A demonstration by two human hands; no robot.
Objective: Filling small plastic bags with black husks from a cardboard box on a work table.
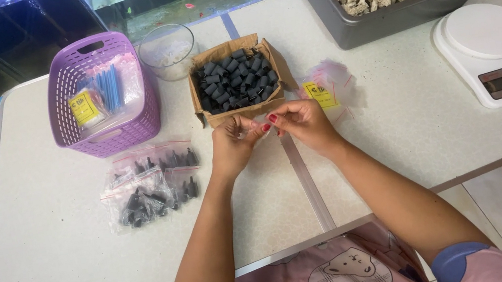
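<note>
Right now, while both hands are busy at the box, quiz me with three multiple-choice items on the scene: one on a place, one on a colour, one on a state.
1. Where is the scale?
A. Right edge of the table
B. Inside the basket
C. On the floor

2. What colour is the basket?
A. Green
B. Purple
C. Red

3. What state is the cardboard box in?
A. Taped shut
B. Empty
C. Open, full of black pieces

Answers:
1 A: the white scale sits at the table's right side, below the grey tub.
2 B: its slotted walls are purple.
3 C: the flaps are folded out and black pieces fill it, just beyond the left hand and right hand.
</note>
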